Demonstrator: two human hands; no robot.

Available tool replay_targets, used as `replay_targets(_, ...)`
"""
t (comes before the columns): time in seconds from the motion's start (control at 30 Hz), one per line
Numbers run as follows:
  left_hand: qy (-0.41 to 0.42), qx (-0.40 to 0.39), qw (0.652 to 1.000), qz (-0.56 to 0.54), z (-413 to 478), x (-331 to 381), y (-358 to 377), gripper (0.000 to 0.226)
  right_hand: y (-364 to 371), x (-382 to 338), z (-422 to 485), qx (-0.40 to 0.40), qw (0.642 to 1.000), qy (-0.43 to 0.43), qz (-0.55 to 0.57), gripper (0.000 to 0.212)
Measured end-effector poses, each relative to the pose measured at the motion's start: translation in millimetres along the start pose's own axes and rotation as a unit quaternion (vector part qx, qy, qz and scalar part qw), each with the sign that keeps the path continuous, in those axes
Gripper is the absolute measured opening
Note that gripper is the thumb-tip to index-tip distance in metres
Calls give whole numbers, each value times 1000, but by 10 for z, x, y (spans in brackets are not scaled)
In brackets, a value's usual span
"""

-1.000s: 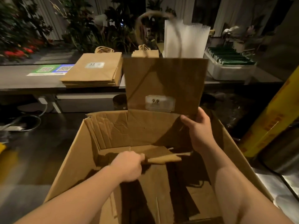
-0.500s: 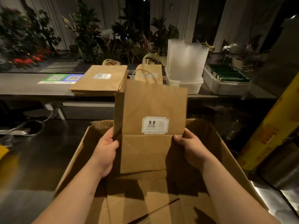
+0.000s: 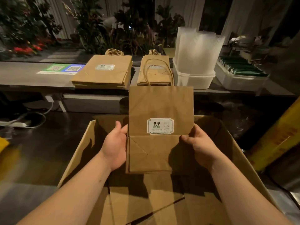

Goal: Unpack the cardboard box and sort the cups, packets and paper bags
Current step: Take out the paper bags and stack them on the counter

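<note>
A flat brown paper bag (image 3: 160, 108) with a white "9.9" sticker and twine handles stands upright above the open cardboard box (image 3: 78, 153). My left hand (image 3: 116, 143) grips its left edge and my right hand (image 3: 198, 144) grips its right edge, thumbs on the front. On the counter behind lie two stacks of flat paper bags: a larger stack (image 3: 103, 71) and a smaller stack (image 3: 155, 71). Clear plastic cups (image 3: 198, 51) stand stacked in a white tub. Green packets (image 3: 240, 69) fill a white tray at the far right.
A green and blue QR code sheet (image 3: 62, 69) lies on the counter's left part. A power strip with cables (image 3: 21, 123) sits on the dark surface at left. A yellow box (image 3: 279, 137) leans at the right. Plants line the back.
A second ago my left hand was down in the box while my right held a bag up. Both hands now hold one bag by its sides, slightly higher and further forward.
</note>
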State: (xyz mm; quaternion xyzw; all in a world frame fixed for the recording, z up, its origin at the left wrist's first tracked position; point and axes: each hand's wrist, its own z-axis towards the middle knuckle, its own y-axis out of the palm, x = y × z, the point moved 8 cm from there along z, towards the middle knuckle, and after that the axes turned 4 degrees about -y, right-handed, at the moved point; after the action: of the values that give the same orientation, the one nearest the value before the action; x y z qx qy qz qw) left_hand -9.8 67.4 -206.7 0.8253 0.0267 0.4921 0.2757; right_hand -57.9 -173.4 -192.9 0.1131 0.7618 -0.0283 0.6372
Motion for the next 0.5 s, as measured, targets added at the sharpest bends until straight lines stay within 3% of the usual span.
replay_targets(0.07,-67,84,992,-66,153,-368,-256,61,-91,-126,-6,26,998,-53,-20,40)
replay_targets(0.1,-111,143,983,1,220,-582,-390,54,-128,-172,-10,41,996,-73,-27,40)
replay_targets(0.13,-149,158,962,163,232,-706,-437,48,-167,-223,-15,58,994,-91,-34,40)
replay_targets(0.2,-228,116,857,448,176,-1005,-375,50,-210,-320,-33,73,986,-133,-68,43)
replay_targets(0.23,-250,93,782,563,190,-1145,-303,63,-195,-359,-41,65,982,-151,-88,44)
replay_targets(0.33,-342,-38,637,690,105,-1586,-193,94,-161,-421,-59,49,974,-185,-118,47)
replay_targets(0.43,-287,-110,504,807,152,-1843,-184,104,-184,-417,-51,67,972,-204,-95,47)
replay_targets(0.5,-257,-141,454,842,186,-1850,-155,107,-205,-402,-42,85,973,-203,-75,44)
